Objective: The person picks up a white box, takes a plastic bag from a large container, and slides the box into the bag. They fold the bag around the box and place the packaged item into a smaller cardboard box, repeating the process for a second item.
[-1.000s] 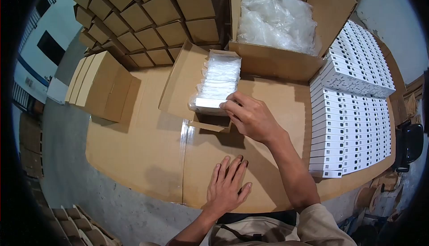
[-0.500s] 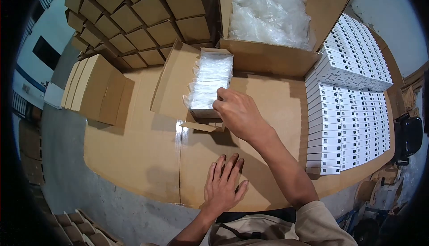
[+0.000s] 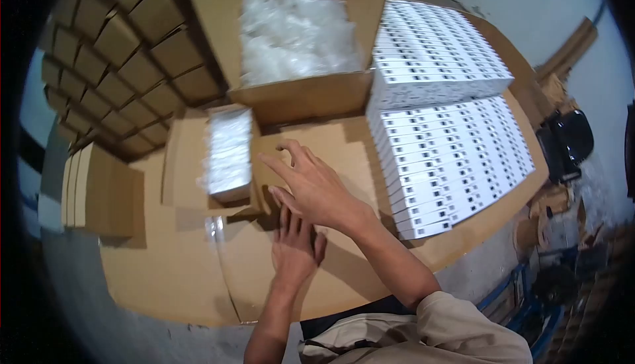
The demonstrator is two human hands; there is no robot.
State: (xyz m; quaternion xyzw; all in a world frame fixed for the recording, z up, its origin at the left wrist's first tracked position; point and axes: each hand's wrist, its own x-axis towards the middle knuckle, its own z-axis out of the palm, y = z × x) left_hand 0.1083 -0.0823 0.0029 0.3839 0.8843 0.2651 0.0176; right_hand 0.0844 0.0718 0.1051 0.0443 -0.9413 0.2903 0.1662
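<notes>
A small open carton (image 3: 182, 165) stands on the table with a row of items in clear plastic wrapping (image 3: 228, 149) packed inside. To the right of that carton hovers my right hand (image 3: 314, 189), fingers apart and nothing between them. Beneath and nearer to me, my left hand (image 3: 294, 255) lies on the cardboard table cover (image 3: 165, 265) with its fingers stretched out. My right hand hides part of the left fingertips.
White printed boxes (image 3: 456, 159) are stacked in rows on the right. A large carton (image 3: 311, 99) full of crumpled clear plastic (image 3: 297, 33) stands at the back. Brown boxes (image 3: 106, 192) sit at the left, with a high stack of cartons (image 3: 119, 66) behind.
My view has swung to the right. My right hand has come away from the wrapped items, and its fingers have spread. My left hand stays low on the table.
</notes>
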